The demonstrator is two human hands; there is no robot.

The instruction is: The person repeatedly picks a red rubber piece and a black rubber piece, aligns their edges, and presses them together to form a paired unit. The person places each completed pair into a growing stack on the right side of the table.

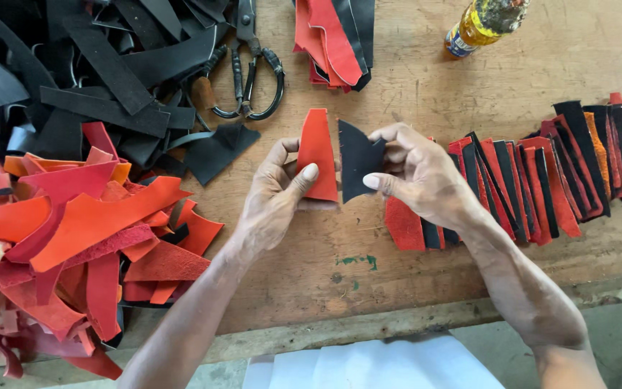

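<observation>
Below the scissors (248, 65), the left hand (271, 205) pinches a tapered red leather piece (317, 153); the right hand (419, 176) pinches a jagged black leather piece (355, 160) just beside it.

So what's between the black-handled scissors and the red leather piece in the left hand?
In the head view, a dark, roughly triangular leather scrap lies on the wooden table between the scissors and the red piece.
</observation>
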